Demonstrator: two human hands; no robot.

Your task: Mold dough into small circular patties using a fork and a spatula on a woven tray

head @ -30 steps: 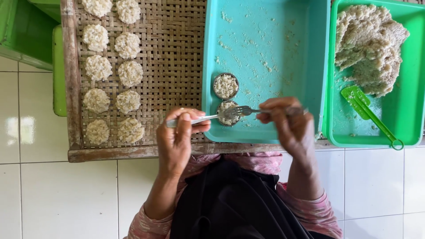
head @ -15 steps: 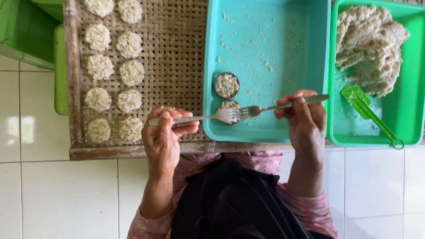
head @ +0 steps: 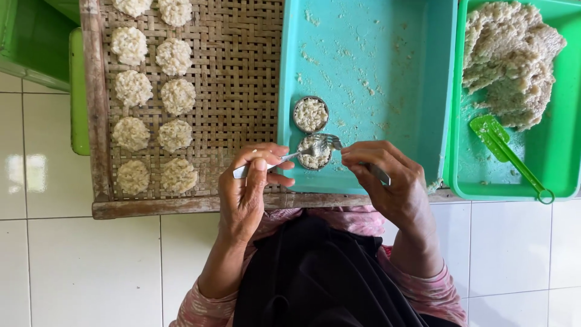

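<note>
My left hand grips the handle of a metal fork whose tines rest over a small round metal mould filled with a pale grainy mix. A second fork is held in my right hand, its tines meeting the first above the same mould. Another filled round mould lies just behind it. Both moulds sit on the floor of a turquoise plastic tray, near its front left corner.
A woven bamboo tray on the left carries two rows of round pale patties. A green tray on the right holds a heap of the grainy mix and a green plastic spatula. White floor tiles lie below.
Both hands have drawn closer together over the nearer mould; the forks, earlier held stretched out level, now point their tines down into it.
</note>
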